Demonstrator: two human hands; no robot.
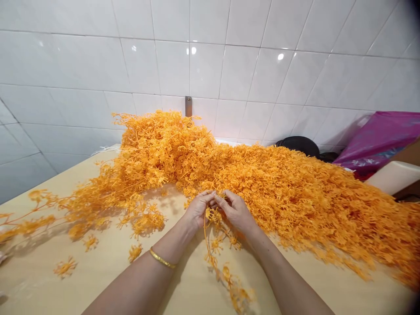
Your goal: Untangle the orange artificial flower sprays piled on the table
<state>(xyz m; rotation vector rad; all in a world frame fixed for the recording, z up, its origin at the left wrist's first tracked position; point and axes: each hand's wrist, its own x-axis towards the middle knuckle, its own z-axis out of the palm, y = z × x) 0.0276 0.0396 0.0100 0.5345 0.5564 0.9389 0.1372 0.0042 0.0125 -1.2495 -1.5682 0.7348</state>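
Observation:
An orange plastic flower stem (213, 258) hangs down between my forearms, its small spiky blossoms spaced along it. My left hand (199, 210), below a gold bangle (162, 258), pinches the stem's upper part. Close beside it, my right hand (236, 211) has its thumb and fingers closed on the same stem. The fingertips of both hands nearly meet and partly hide what lies between them. Right behind the hands rises a large heap of orange flower pieces (295, 197).
More orange stems (98, 201) spread left over the pale table (114, 280), with a few loose blossoms (64, 267) in front. A white tiled wall (206, 65) stands behind. At the right back are a black round object (298, 144), a purple bag (377, 135) and a cream-coloured roll (395, 177).

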